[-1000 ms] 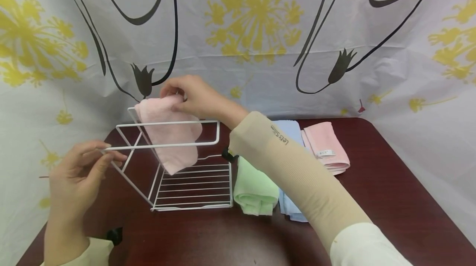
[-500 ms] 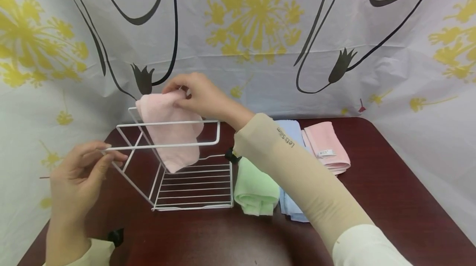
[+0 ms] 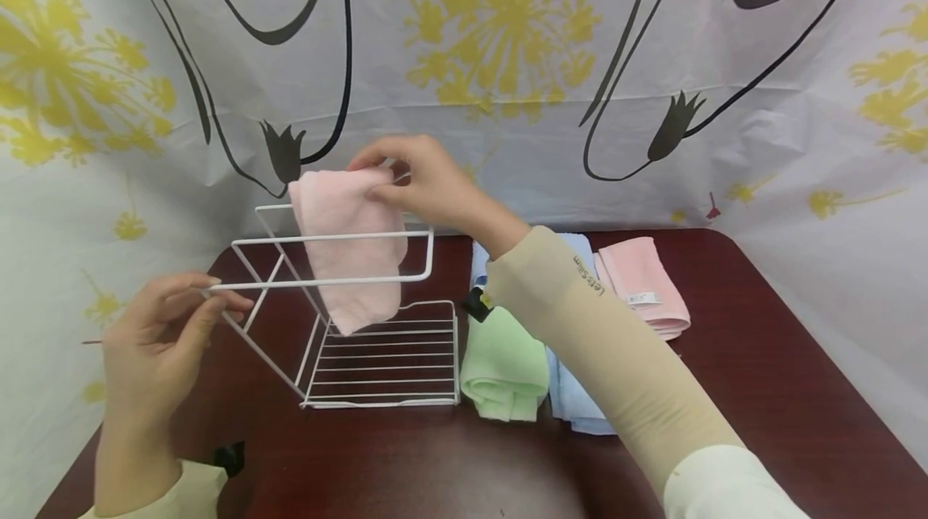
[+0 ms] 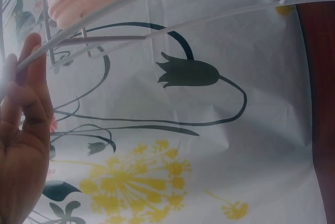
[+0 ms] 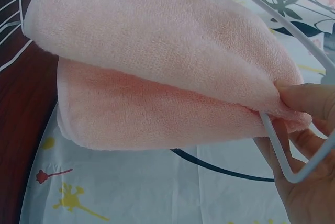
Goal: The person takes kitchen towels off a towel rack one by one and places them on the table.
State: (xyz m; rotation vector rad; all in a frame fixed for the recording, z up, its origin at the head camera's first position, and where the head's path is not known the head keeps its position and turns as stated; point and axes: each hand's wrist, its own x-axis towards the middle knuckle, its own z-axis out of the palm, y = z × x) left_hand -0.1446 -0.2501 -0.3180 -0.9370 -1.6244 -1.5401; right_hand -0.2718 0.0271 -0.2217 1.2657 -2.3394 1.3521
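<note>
A white wire rack (image 3: 384,404) stands on the table, with rods across its top. My left hand (image 3: 148,342) pinches the near left corner of the rack's upper frame. Over a far top rod hangs a folded pink towel (image 3: 355,253), its two layers falling either side of the rod. With thumb and fingers, my right hand (image 3: 428,180) pinches the towel's upper edge. Up close in the right wrist view, the rod's bent end (image 5: 285,169) sticks out from the towel beside the fingers. Only part of the towel shows in the left wrist view.
Right of the rack lie a rolled green towel (image 3: 503,374), a folded blue towel (image 3: 580,406) partly under the right forearm, and a second pink towel (image 3: 641,285) with a white tag. A patterned curtain (image 3: 507,148) hangs behind the dark red table (image 3: 406,462).
My right hand and the pink towel have moved to the right along the rod. The left hand keeps its grip on the rack corner. The head view has shifted slightly.
</note>
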